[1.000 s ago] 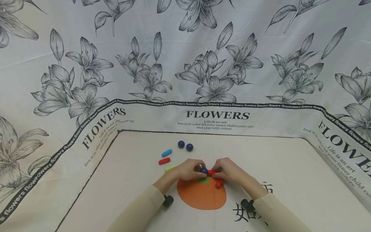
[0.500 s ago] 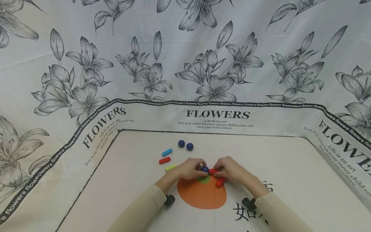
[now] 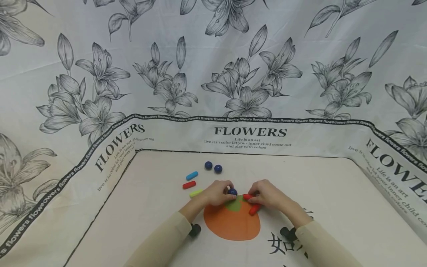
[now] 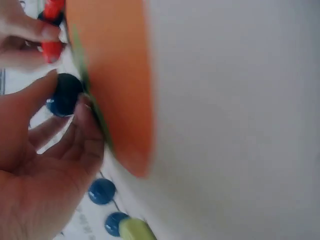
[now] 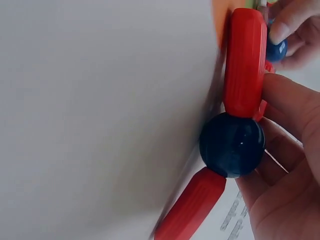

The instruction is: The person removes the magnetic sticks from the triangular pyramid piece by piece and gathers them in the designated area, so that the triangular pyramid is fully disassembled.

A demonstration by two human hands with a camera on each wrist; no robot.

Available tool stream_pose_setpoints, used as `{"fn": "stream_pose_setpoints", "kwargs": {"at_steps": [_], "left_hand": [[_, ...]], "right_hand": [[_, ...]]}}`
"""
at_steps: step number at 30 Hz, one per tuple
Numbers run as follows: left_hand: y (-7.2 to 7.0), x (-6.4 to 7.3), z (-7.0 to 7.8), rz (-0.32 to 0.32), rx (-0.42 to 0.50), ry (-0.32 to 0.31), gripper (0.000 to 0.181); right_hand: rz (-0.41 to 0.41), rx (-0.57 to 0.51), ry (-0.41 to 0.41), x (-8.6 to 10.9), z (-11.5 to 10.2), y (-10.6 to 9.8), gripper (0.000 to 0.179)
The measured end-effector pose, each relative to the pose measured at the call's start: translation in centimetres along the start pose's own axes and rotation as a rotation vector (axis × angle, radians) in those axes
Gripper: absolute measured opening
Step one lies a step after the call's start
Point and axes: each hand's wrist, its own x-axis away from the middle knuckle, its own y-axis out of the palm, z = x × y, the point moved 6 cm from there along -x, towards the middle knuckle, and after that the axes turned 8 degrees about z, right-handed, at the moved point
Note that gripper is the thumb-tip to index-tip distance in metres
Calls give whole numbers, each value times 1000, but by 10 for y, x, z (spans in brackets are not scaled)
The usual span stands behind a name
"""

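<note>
My left hand (image 3: pixel 217 193) pinches a glossy blue ball (image 4: pixel 65 95) between thumb and fingers, over the green top of an orange fruit print (image 3: pixel 231 224). To its right, my right hand (image 3: pixel 267 193) holds a piece made of red rods and a blue ball. In the right wrist view, one ribbed red rod (image 5: pixel 245 62) meets the blue ball (image 5: pixel 232 145) at one end. A second red rod (image 5: pixel 192 205) joins that ball at an angle. Another red rod shows partly behind my right fingers. In the head view a gap separates the left hand's ball from the red rods.
Two blue balls (image 3: pixel 218 169) lie on the pale cloth (image 3: pixel 160 211) at the back. Left of my left hand are a light blue rod (image 3: pixel 192 175), a red rod (image 3: pixel 189 184) and a yellow-green rod (image 3: pixel 196 193). A flower-printed curtain (image 3: pixel 247 74) rises behind.
My left hand has drawn the blue ball slightly left and back, away from the red rod's end it was up against. My right hand has shifted only a little, still holding the red-rod piece.
</note>
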Motion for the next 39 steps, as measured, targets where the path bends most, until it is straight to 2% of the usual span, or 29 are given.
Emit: {"fn": "stream_pose_setpoints", "kwargs": {"at_steps": [4,10,15,22,29,33,39], "left_hand": [[-5,-1,-8,42,-6,-35,28],[-4,-5,-9,28,1,-20,29],[-2,-4,-6,28,4,-39,30],[-4,-3,-3,41,-14,-24,32],[-17,-5,-1,71,-15,-3,35],[-25,-6,0,93,-20,-17,36],[-38,-19,0,137,-7,-22,35]], "right_hand": [[20,10,27,6,6,-6,7],[30,6,37,8,11,-8,8],[31,4,66,8,11,-7,8],[30,-27,19,8,8,-3,10],[27,-9,47,4,7,-3,9],[28,-2,61,2,7,-2,9],[25,-11,84,1,8,-1,9]]}}
